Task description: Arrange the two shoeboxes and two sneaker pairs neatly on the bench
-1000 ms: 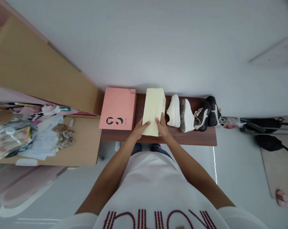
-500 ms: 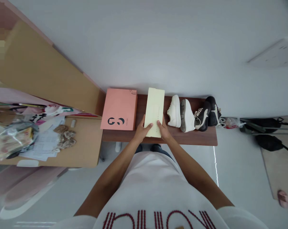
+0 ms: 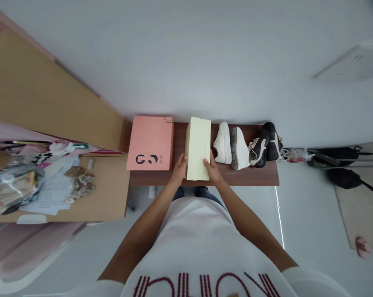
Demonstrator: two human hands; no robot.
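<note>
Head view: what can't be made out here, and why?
In the head view:
Cream box: any contents hidden by its walls; lettering too small.
Left hand, right hand: some fingertips hidden by the box.
Papers: print too small, partly covered by plastic bag.
Red lettering: cut by lower edge.

Upper garment: plain white short-sleeved cloth top (image 3: 199,235), surface matt, soft creases over the midsection. Across its front runs large dark red lettering (image 3: 183,284), each stroke built from parallel rows of small bead-like dots; lower part cut off by the frame edge, wording unclear. White left sleeve (image 3: 104,287) and white right sleeve (image 3: 310,280) are loose and end above bare forearms. Below the hem, dark blue cloth legwear (image 3: 201,192) shows in two small patches; fabric type not discernible.
</note>
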